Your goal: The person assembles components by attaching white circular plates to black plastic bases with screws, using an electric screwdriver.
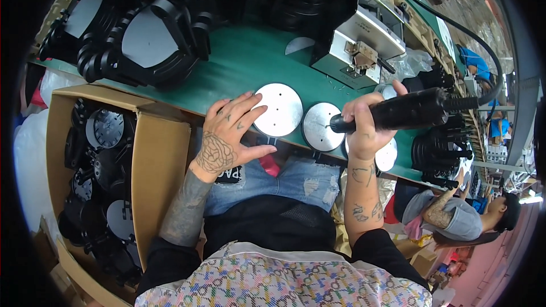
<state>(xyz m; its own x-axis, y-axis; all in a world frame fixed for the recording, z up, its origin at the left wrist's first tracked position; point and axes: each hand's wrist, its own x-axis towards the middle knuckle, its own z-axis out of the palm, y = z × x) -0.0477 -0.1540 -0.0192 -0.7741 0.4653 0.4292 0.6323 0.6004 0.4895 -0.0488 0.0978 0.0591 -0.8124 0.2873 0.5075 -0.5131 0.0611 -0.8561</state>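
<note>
nearby, cardboard box (159,153) of black parts (105,131); right grip (364,128) clenched on black power tool (398,111), left (230,133) released.

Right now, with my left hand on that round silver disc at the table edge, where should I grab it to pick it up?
Take the silver disc by its rim, on the near side that overhangs the edge of the green table. It lies flat and thin, so the top gives no grip. Your left hand already touches its left edge with its fingertips; a thumb under the overhang with fingers on top would probably pinch it.
</note>
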